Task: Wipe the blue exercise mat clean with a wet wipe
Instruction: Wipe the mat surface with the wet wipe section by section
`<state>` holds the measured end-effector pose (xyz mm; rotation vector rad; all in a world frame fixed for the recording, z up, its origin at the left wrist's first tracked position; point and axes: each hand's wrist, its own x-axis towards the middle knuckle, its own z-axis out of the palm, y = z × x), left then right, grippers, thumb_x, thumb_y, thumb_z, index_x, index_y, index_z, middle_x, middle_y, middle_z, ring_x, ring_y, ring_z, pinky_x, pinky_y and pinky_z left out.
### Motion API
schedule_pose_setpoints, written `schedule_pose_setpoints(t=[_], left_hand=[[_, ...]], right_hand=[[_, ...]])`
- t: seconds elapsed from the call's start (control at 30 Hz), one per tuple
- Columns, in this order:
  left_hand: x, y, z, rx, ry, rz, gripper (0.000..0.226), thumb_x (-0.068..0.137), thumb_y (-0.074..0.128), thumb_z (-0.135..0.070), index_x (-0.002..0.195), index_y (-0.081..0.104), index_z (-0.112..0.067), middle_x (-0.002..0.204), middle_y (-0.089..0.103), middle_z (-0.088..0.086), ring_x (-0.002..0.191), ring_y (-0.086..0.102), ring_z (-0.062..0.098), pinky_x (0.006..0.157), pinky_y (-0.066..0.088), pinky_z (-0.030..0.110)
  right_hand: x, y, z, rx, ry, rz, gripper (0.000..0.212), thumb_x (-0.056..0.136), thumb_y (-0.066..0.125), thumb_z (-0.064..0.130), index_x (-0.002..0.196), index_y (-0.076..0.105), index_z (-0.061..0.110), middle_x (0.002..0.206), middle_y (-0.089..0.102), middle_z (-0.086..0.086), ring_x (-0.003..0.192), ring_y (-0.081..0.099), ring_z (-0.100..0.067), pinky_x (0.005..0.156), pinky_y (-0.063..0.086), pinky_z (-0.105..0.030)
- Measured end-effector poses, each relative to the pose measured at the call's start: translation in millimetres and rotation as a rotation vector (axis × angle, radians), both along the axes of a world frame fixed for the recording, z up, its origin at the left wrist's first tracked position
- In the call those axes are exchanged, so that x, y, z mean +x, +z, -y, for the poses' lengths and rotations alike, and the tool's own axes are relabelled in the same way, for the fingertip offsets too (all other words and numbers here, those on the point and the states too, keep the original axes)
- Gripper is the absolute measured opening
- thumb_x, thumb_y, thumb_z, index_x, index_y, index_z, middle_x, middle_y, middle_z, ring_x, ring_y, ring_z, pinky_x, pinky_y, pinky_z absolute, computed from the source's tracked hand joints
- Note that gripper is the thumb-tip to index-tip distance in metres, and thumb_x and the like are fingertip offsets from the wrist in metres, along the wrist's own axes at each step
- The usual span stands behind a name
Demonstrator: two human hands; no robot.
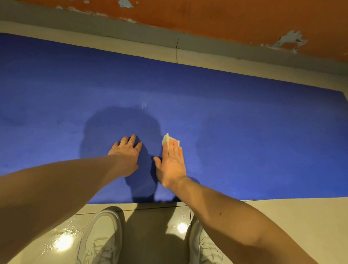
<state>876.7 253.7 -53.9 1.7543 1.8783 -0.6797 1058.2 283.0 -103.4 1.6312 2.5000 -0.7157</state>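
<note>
The floor [291,226] under me is glossy pale tile, and it runs up to a grey skirting band [126,32] at the foot of an orange wall [224,21] whose paint has flaked off in pale patches. The blue exercise mat [248,139] lies flat on the tiles, just short of that skirting, and stretches across almost the whole width of my view; its near edge sits right in front of my toes.

I am bent over it with both bare arms reaching forward. My left hand [126,155] rests palm down on the mat near its middle, fingers spread apart and a little bent at the tips, holding nothing. My right hand [172,163] lies just beside it, flat, with the fingers straight and close together and the thumb splayed out toward the left hand. Under those fingertips is the wet wipe [166,139], a small folded white pad pressed against the mat, its far corner poking out beyond my fingers.

My shadow [118,130] falls dark on the mat ahead of the left hand. The mat surface around both hands looks patchy, with lighter and darker areas. My two white shoes, left [100,239] and right [204,247], stand on the tiles just off the mat's near edge, and bright light reflections [63,241] glare on the tile beside them.
</note>
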Motion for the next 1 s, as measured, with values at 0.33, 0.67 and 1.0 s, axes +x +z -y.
schedule_pose_setpoints(t=[0.33, 0.67, 1.0], left_hand=[[-4.5, -1.2, 6.0, 0.027, 0.023, 0.057, 0.087, 0.097, 0.056, -0.047, 0.161, 0.002, -0.021, 0.166, -0.012, 0.007, 0.152, -0.002, 0.030, 0.122, 0.020, 0.043], [3.3, -3.8, 23.0, 0.037, 0.018, 0.039, 0.096, 0.094, 0.060, -0.052, 0.161, -0.001, -0.020, 0.166, -0.014, 0.007, 0.152, -0.003, 0.031, 0.122, 0.021, 0.045], [4.2, -1.4, 39.8, 0.030, 0.004, 0.063, 0.090, 0.095, 0.059, -0.047, 0.160, 0.003, -0.022, 0.166, -0.012, 0.007, 0.152, -0.002, 0.030, 0.122, 0.020, 0.043]], right_hand=[[77.2, 1.5, -38.8, 0.040, -0.136, 0.333, 0.071, 0.108, 0.018, 0.047, 0.161, -0.017, 0.014, 0.170, -0.017, -0.001, 0.156, -0.014, -0.025, 0.127, -0.006, -0.042], [4.3, -6.7, 43.1, 0.066, 0.090, 0.088, 0.075, 0.103, 0.021, 0.049, 0.163, -0.006, 0.011, 0.171, -0.006, -0.006, 0.157, -0.009, -0.027, 0.127, -0.001, -0.044], [75.3, 5.4, 7.6, -0.003, -0.164, 0.349, 0.076, 0.107, 0.019, 0.053, 0.160, -0.017, 0.013, 0.170, -0.015, -0.005, 0.156, -0.013, -0.030, 0.127, -0.005, -0.046]])
